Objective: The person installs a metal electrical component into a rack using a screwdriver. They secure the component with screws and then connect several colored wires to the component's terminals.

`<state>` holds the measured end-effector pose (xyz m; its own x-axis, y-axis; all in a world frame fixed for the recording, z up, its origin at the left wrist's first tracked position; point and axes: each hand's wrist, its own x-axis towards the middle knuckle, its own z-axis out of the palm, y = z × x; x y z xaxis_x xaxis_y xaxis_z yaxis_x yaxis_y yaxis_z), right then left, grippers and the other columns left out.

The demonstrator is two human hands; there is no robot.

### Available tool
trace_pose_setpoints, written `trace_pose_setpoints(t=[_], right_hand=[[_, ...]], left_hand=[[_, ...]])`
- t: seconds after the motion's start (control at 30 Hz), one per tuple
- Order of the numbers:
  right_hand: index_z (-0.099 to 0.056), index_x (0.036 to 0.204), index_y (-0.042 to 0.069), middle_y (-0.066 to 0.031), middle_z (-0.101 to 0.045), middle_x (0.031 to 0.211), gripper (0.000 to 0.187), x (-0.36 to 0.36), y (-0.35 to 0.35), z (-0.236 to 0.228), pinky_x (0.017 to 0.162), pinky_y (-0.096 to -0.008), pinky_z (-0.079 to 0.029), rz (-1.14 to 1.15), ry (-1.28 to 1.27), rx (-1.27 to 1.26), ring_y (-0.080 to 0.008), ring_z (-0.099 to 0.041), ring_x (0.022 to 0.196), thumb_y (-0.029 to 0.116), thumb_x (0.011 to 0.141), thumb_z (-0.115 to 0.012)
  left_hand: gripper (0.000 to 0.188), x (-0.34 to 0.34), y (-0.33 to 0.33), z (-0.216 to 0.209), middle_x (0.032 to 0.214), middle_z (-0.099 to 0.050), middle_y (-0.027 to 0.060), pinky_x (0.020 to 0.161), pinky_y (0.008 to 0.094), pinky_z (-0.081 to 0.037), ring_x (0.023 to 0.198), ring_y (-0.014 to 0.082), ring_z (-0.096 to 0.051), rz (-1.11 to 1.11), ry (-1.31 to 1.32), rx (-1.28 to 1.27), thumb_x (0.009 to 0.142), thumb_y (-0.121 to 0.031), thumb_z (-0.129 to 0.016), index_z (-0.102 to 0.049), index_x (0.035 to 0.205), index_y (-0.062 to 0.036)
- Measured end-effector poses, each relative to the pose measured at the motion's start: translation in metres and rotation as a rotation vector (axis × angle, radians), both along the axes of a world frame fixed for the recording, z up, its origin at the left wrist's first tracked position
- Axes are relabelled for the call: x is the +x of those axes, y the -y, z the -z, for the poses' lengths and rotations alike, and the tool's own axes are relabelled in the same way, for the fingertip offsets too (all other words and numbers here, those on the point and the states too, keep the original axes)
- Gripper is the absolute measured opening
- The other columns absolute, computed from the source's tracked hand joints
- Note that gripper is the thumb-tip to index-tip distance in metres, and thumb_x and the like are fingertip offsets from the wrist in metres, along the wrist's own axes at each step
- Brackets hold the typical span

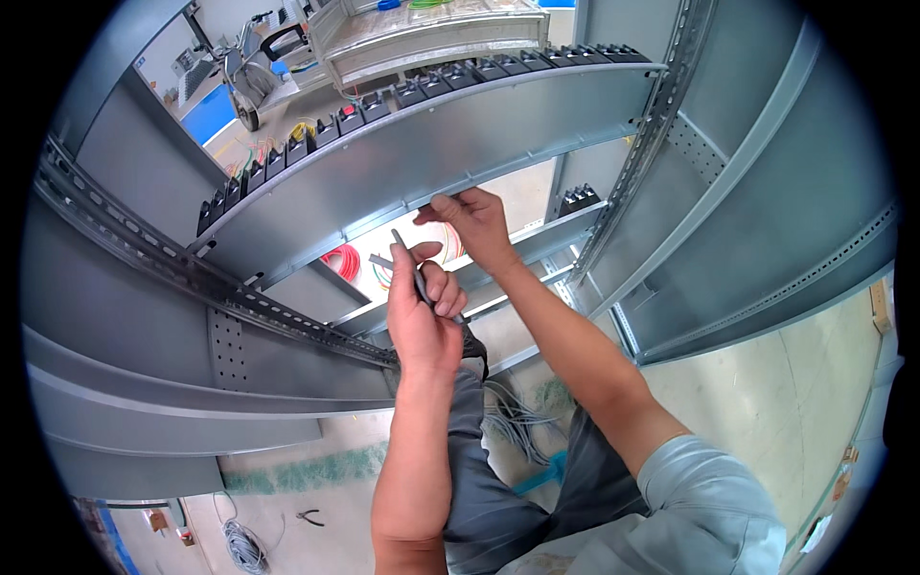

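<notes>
My left hand (422,321) is palm up below the metal panel (431,144), its fingers curled round a slim dark grey tool (420,284). Two grey ends stick out past the thumb; the tool's exact kind is unclear. My right hand (477,228) reaches up to the panel's lower lip, thumb and fingers pinched together there. Whatever may be between those fingertips is too small to make out. Along the panel's top edge runs a row of black blocks (436,84), one with a red part.
Slotted rails (240,302) and grey cabinet walls (757,240) enclose both sides. Red cable (341,261) lies beyond the lower crossbar. On the floor are grey cable coils (244,546), pliers (310,517) and a blue object (546,472). A cart (436,48) stands behind.
</notes>
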<state>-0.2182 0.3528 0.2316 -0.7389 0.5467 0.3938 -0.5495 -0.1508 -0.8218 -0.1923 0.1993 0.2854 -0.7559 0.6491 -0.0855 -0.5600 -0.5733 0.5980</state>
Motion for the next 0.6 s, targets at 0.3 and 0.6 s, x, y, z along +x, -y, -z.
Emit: trace_pose_setpoints(t=[0.3,0.6], right_hand=[[-0.063,0.106,-0.009,-0.02,-0.071,0.097,0.033,0.02,-0.03,0.001,0.081,-0.0375,-0.061,-0.073,0.004,-0.155,-0.0283,-0.074,0.086,0.024,0.103,-0.058],[-0.063,0.104,-0.007,-0.0142,-0.07,0.09,0.027,0.011,-0.014,0.013,0.074,-0.0329,-0.058,0.261,-0.073,0.025,-0.0209,-0.071,0.08,0.02,0.101,-0.063]], left_hand=[[0.041,0.003,-0.01,-0.002,0.067,-0.036,-0.0031,0.054,0.0243,-0.027,0.057,0.0078,-0.032,0.097,-0.055,-0.039,0.109,-0.038,-0.043,-0.057,0.12,-0.0009],[0.042,0.011,-0.008,-0.006,0.074,-0.043,-0.001,0.059,0.0259,-0.031,0.066,0.0105,-0.039,0.29,-0.076,-0.109,0.107,-0.031,-0.044,-0.051,0.139,-0.0037]])
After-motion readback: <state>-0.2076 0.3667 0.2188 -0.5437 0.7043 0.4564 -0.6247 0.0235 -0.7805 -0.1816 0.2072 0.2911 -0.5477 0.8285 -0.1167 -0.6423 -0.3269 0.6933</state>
